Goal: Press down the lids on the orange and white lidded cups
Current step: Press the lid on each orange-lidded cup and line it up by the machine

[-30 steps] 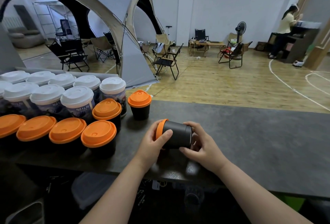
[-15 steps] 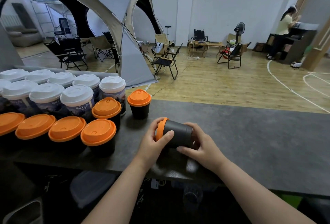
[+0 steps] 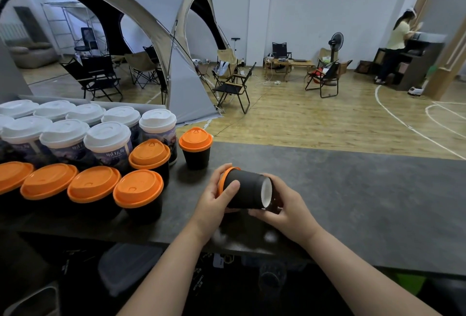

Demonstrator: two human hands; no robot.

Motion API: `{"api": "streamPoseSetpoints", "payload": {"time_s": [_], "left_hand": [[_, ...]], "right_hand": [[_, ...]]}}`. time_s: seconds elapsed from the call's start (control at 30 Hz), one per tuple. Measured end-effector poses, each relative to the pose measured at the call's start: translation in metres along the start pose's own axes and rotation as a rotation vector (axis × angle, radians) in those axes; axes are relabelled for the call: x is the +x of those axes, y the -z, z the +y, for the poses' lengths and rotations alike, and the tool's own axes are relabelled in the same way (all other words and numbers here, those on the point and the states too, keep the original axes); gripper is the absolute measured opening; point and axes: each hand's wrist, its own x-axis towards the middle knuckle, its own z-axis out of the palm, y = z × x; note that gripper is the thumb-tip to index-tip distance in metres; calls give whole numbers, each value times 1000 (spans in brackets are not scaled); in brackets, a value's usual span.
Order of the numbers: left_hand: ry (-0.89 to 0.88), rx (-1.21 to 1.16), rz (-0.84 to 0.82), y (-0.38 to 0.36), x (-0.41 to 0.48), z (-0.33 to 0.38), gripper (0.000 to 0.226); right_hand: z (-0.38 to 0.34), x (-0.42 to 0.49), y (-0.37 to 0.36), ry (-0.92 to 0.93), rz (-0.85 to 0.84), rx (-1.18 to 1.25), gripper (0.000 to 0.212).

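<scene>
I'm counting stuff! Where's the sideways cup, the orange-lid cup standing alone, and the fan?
sideways cup (image 3: 245,191): head view, black side wall.
lone orange-lid cup (image 3: 195,139): head view, lid top.
fan (image 3: 336,41): head view, round head.

An indoor sports hall: wooden floor (image 3: 315,119) with court lines, tent (image 3: 141,8), folding chairs (image 3: 234,86).

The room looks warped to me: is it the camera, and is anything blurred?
Head view: the wide lens bows the tent and pillar; the distant person is smeared; the black cup, left hand and right hand are sharp; pale glare marks the counter.
</scene>
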Motion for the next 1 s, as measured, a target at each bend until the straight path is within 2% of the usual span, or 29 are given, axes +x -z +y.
{"api": "streamPoseSetpoints", "payload": {"time_s": [0.1, 0.3, 0.43, 0.53, 0.7, 0.77, 0.9, 1.0], "left_hand": [[27, 4, -51, 3, 1, -1, 45], [-22, 107, -39, -1, 4, -8, 44], [-55, 85, -9, 1, 5, -11, 51], [-47, -50, -2, 5, 4, -11, 59], [-43, -266, -10, 15, 3, -10, 54], [-62, -232, -19, 15, 2, -10, 55], [-65, -166, 15, 15, 3, -13, 73], [-62, -172, 20, 14, 4, -12, 72]], "right_hand": [[0, 1, 0, -28, 134, -15, 44], [2, 1, 2, 13, 237, -27, 62], [3, 0, 1, 19, 191, -28, 68], [3, -2, 3, 42, 152, -36, 68], [-2, -5, 2, -47, 136, 85, 41], [-3, -4, 2, -98, 152, 123, 44], [-2, -2, 3, -167, 168, 184, 55], [-1, 0, 3, -186, 129, 202, 54]]}}
